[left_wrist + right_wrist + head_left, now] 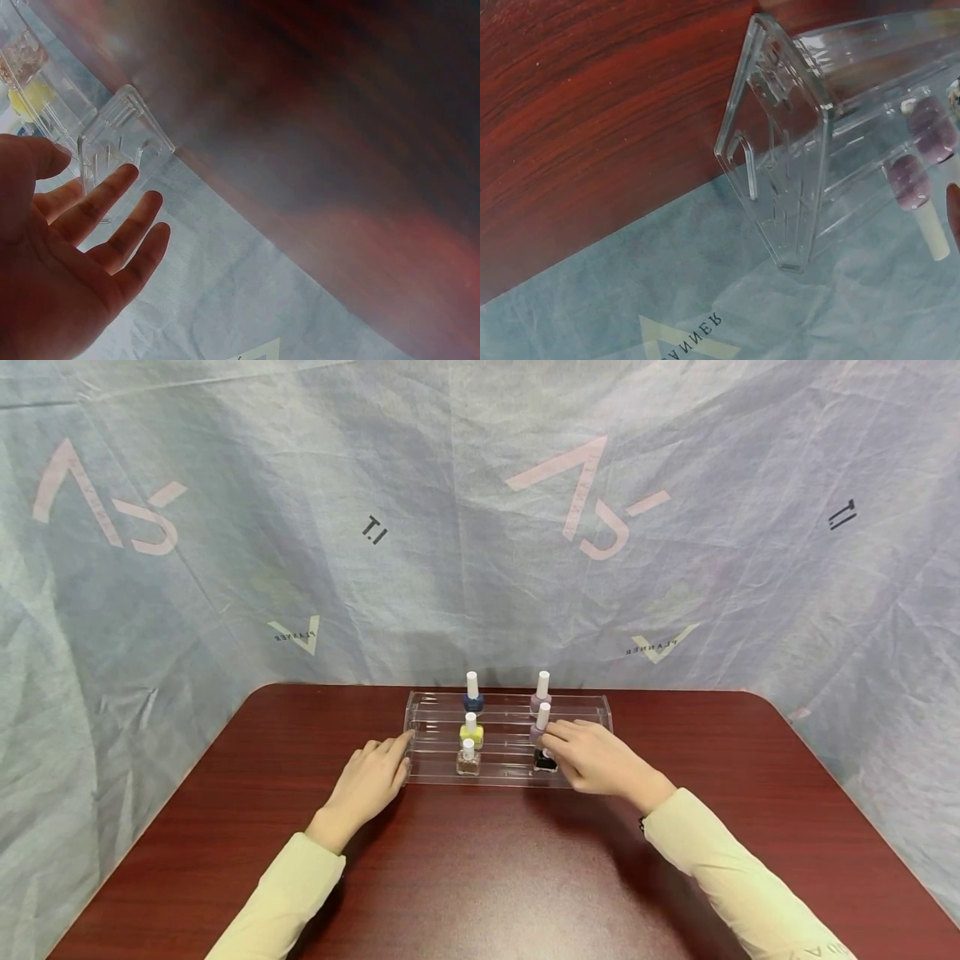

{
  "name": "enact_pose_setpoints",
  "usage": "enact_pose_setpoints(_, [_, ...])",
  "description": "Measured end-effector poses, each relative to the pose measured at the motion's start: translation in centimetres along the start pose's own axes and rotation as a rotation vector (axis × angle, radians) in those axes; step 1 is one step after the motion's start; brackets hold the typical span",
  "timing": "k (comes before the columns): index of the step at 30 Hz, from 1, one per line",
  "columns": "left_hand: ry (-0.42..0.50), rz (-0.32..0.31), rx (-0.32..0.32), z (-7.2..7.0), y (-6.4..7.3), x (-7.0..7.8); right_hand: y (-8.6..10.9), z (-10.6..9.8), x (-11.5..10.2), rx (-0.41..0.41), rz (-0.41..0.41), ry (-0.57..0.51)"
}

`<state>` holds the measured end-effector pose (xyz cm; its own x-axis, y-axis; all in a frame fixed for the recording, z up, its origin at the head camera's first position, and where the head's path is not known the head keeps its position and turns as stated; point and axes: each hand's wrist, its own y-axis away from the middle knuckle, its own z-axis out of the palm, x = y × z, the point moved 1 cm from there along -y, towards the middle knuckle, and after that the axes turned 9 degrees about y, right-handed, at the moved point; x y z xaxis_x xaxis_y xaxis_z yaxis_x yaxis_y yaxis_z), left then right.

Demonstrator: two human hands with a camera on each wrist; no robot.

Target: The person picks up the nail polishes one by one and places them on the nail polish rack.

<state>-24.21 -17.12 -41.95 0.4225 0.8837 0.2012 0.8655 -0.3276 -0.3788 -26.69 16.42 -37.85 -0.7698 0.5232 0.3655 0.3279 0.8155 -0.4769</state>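
Observation:
A clear acrylic tiered rack (502,770) stands on the table, holding two columns of nail polish bottles with white caps. In the left column are a blue bottle (472,702), a yellow bottle (472,737) and a glittery brown bottle (468,765). The right column has two light purple bottles, the rear one (541,702) above the other, and a black nail polish bottle (545,763) on the lowest tier. My right hand (603,762) pinches the black bottle at its cap, mostly hidden by fingers. My left hand (367,781), fingers extended, touches the rack's left end panel (124,142).
The dark red wooden table (480,877) extends in front of the rack and to both sides. A grey printed cloth (450,568) hangs behind the table's back edge and along its sides.

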Motion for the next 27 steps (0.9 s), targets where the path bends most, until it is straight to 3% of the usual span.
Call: enact_pose_setpoints(27, [-0.003, -0.005, -0.006, 0.1, 0.0, 0.0, 0.1, 1.5, -0.7, -0.016, -0.029, 0.017])
